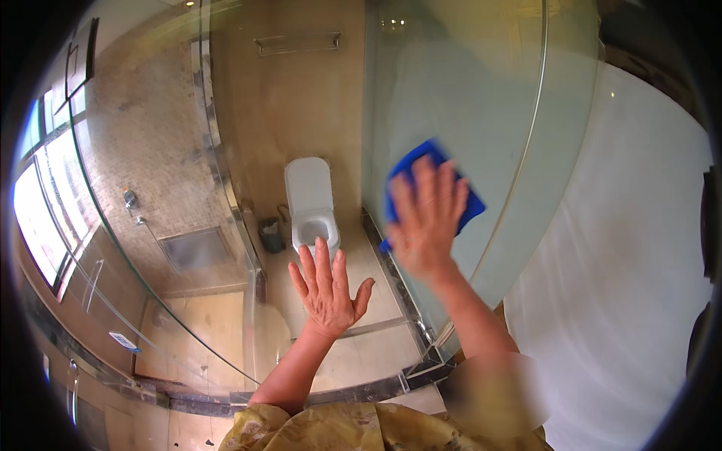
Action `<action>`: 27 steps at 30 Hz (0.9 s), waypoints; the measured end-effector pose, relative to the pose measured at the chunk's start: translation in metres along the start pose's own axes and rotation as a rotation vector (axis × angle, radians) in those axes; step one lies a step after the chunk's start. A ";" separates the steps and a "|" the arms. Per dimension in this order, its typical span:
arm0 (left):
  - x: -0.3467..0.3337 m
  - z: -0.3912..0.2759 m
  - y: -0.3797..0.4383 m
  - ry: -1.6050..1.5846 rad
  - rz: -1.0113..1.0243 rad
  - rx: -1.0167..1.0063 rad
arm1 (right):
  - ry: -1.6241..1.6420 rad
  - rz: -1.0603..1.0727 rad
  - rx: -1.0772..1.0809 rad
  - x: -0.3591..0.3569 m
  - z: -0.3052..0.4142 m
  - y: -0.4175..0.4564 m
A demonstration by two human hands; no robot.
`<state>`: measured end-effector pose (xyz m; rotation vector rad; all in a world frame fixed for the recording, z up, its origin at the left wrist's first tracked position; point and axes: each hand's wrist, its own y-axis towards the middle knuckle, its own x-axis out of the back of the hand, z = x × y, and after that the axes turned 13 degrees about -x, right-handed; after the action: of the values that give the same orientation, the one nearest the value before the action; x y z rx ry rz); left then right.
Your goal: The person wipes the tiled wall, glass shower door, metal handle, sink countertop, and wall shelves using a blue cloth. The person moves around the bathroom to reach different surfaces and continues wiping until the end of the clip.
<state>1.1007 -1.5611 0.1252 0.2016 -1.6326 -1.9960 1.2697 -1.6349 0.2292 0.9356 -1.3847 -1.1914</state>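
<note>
My right hand lies over a blue cloth, its fingers spread, and holds it against a frosted glass panel. Slight blur covers that hand and the cloth. My left hand is raised with fingers apart and nothing in it. Its palm faces away from me; I cannot tell whether it rests on clear glass. Beyond its fingertips stands a white toilet with the lid up.
A dark bin stands left of the toilet. A metal rack hangs on the back wall. Clear curved glass encloses a shower with a mixer at left. White bedding lies at right. A dark sill crosses the floor.
</note>
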 end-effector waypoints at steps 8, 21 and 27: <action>-0.004 -0.005 -0.006 -0.001 -0.003 -0.024 | -0.010 -0.141 -0.036 0.020 -0.051 0.047; 0.009 -0.005 -0.006 -0.127 -0.112 -0.039 | 0.290 0.075 0.442 0.002 0.105 0.119; 0.019 -0.008 0.015 -0.181 -0.137 -0.040 | 0.040 -0.304 0.089 0.021 0.012 0.168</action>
<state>1.0930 -1.5787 0.1420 0.1240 -1.7293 -2.2035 1.2649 -1.6193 0.3986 1.2601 -1.3034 -1.3348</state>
